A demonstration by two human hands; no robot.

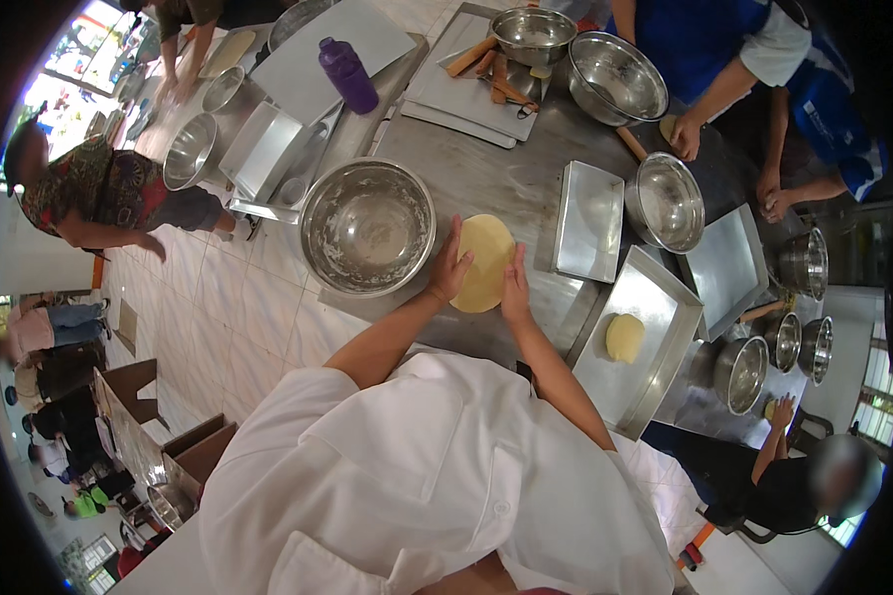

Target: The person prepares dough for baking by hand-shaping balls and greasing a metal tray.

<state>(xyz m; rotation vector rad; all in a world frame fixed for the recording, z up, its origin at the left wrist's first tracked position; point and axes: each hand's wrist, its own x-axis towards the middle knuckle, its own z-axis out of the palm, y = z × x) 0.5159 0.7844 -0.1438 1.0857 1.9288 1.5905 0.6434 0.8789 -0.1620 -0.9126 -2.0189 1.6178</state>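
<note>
A flattened, oval sheet of pale yellow dough (482, 264) lies on the steel worktable (417, 320) in front of me. My left hand (450, 268) rests along its left edge, with the thumb over the dough. Along the right edge is my right hand (516, 282), fingers pointing away from me. The two hands flank the dough; whether they grip it or only touch it I cannot tell. Just left of my left hand stands a large stainless steel bowl (368, 227) with floury residue on its inner wall.
Right of my hands are an upright-walled baking pan (589, 222) and a larger tray (670, 327) holding a dough lump (625, 338). Steel bowls (664, 202) stand beyond. Rolling pins (472, 56) lie on stacked trays (461, 111). A purple bottle (348, 76) stands back left. Co-workers surround the tables.
</note>
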